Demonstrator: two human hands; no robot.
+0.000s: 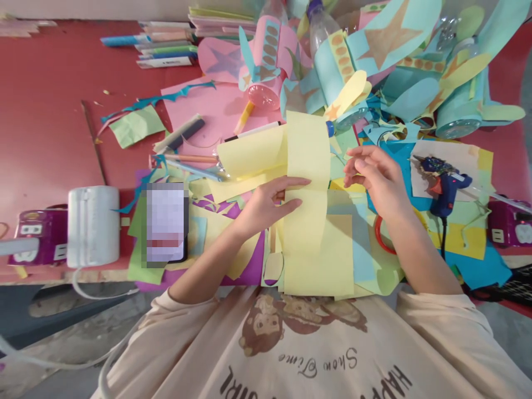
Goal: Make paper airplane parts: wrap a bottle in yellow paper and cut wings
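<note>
A long pale yellow paper strip [308, 166] curls upward over a yellow sheet [320, 260] on the red table. My left hand [268, 202] lies on the strip with fingers stretched flat, pressing its lower part. To the right, my right hand [376, 174] hovers beside the strip's edge, its fingertips pinched together; what they hold, if anything, is too small to see. Another yellow sheet [251, 155] lies to the left behind the strip.
A blue glue gun [444, 185] rests at the right on paper. Paper-covered bottles [332, 61] and scraps crowd the back. A phone [166, 224], a white roll [93, 226] and pens [183, 133] lie at the left. Red scissor handles [380, 238] peek out under my right wrist.
</note>
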